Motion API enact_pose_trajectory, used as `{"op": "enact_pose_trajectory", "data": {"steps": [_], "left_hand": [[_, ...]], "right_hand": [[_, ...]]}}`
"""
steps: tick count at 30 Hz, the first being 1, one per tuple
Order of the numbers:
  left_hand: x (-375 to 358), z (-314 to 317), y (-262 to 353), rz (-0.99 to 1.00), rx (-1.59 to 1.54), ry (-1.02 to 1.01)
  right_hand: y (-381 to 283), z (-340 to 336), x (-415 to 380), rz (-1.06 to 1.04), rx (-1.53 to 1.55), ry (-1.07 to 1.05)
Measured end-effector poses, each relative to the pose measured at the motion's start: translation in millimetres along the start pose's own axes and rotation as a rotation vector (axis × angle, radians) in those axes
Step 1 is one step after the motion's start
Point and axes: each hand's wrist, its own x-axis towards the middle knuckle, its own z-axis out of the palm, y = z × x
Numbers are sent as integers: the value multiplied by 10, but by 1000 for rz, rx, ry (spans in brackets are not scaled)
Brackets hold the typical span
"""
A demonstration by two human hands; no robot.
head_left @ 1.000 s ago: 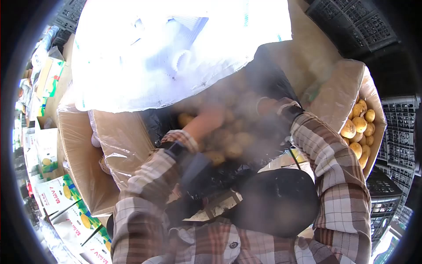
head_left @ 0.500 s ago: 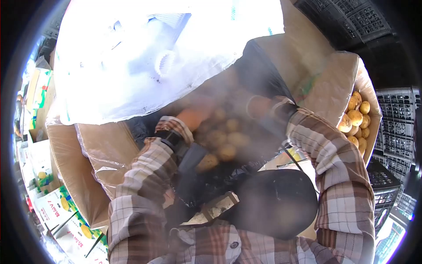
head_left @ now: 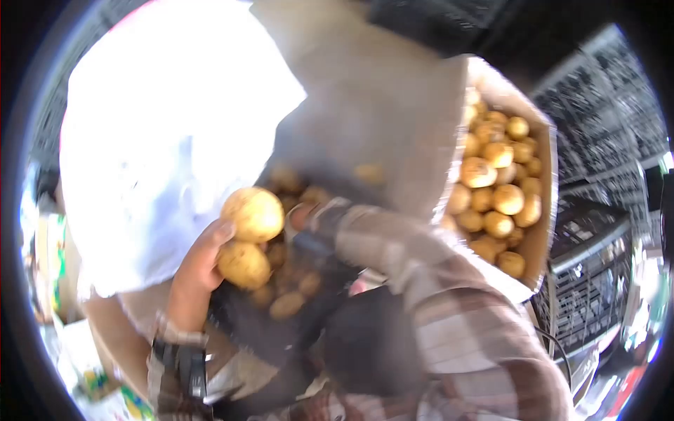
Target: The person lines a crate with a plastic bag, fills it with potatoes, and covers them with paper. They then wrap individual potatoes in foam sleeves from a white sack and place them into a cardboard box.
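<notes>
My left hand (head_left: 199, 263) is closed around two large yellow-brown potatoes (head_left: 254, 216), one above the other, raised over the pile. Below them, more potatoes (head_left: 288, 305) lie in a box lined with black plastic (head_left: 242, 330). My right hand (head_left: 300, 216) reaches down among the potatoes at the far side of this box. Its fingers are hidden by the sleeve and the potatoes, and the view is blurred there.
An open cardboard box (head_left: 544, 210) full of potatoes stands on the right. Black plastic crates (head_left: 586, 259) are stacked beyond it. A bright white sack or sheet (head_left: 168, 140) covers the upper left. Printed cartons (head_left: 84, 351) stand at the far left.
My left hand has come up out of the box with two potatoes. My right hand stays low in the box. The view has swung right, showing more of the right-hand box.
</notes>
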Motion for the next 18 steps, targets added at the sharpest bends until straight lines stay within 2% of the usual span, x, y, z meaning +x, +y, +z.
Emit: {"op": "enact_pose_trajectory", "data": {"steps": [1,5,7,9,12,13,17,18], "left_hand": [[95,133,68,61,6,-84],[497,901,391,179,101,-66],[664,1434,537,259,226,-221],[858,1836,518,293,333,-318],[799,2281,516,229,457,-402],[746,2319,546,381,745,-254],[533,1881,559,639,539,90],[417,1657,553,619,577,176]], "right_hand": [[29,-2,-39,3,16,12],[-65,-93,-325,-26,90,9],[-131,-263,-605,-56,136,-8],[-231,-480,-985,-106,196,-21],[-381,-823,-1604,-175,258,-12],[-405,-960,-1809,-195,271,3],[-394,-1371,-2507,-249,311,65],[-320,-1497,-2720,-229,329,94]]}}
